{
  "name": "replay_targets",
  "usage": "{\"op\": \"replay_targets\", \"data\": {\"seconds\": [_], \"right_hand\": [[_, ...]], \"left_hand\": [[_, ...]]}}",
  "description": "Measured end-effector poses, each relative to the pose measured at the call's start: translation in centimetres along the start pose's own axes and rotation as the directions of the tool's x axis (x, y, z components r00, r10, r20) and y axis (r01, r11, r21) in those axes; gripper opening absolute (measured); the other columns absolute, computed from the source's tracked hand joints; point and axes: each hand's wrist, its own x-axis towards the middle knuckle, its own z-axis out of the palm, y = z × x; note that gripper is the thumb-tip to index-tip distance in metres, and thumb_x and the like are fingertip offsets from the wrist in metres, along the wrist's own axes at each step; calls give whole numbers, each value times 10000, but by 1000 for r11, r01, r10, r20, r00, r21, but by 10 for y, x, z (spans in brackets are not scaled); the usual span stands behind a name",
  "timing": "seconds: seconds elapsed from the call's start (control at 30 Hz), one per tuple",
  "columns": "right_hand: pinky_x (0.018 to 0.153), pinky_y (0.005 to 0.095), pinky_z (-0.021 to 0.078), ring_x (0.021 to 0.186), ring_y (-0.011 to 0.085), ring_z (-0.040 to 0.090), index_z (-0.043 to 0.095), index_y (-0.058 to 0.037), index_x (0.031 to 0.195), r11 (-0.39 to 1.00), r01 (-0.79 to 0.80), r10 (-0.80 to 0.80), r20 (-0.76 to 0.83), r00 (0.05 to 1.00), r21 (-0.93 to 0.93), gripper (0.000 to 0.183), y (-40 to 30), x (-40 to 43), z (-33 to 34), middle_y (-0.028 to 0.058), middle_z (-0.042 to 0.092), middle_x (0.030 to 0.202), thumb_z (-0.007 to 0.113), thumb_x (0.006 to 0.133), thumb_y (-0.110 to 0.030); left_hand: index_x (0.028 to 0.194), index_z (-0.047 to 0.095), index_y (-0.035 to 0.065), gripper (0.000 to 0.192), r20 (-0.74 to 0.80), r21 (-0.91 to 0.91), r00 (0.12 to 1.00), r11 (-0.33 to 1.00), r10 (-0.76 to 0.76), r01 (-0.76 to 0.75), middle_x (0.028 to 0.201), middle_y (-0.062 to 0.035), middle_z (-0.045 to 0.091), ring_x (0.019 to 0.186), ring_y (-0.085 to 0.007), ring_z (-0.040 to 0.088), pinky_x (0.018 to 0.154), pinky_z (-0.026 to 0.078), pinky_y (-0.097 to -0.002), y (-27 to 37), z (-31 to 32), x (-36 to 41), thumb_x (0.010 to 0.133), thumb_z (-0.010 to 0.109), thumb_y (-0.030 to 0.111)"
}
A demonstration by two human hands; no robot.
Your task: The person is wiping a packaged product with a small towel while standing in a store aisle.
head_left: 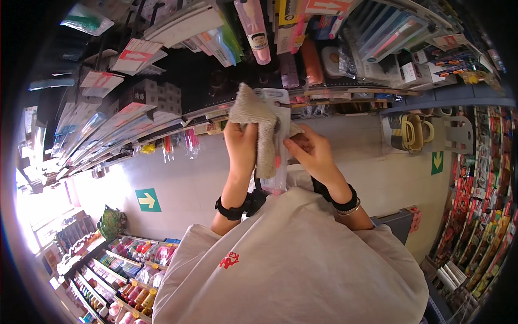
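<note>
A beige ribbed cloth point(265, 133) hangs folded in my left hand point(240, 148), with its pointed corner standing up above the fingers. Behind and beside the cloth is a long, clear plastic package point(284, 121) with something pink inside, held upright before my chest. My right hand point(313, 152) pinches the package's right edge between thumb and fingers, and a bit of cloth shows above those fingers. The package's contents are mostly hidden by the cloth.
A shelf edge point(348, 92) runs just beyond my hands, with a pink-capped tube package point(259, 40) above it. Baskets point(408, 131) sit on the floor at right. Stocked shelves point(477, 202) stand far right, and more goods point(129, 279) lower left.
</note>
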Motion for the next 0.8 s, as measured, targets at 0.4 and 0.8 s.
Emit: {"op": "replay_targets", "data": {"seconds": [0.4,0.8], "right_hand": [[416,177,354,470,42,460,291,-64,1218,985,107,-61,-305,950,135,544,-6,5,-1,55,560,738,595,767,-89],[497,148,360,565,14,471,472,21,1028,999,-15,4,-314,950,-30,269,8,10,-12,24,575,763,563,782,-39]], "left_hand": [[1052,488,-33,338,108,70,988,990,111,-119,921,-61,571,827,-103,523,749,412,-218,-5,12,8,715,481,-52],[1031,512,-36,335,212,80,977,997,-32,15,913,-58,578,835,-95,519,740,414,-215,-22,18,16,697,532,-22]]}}
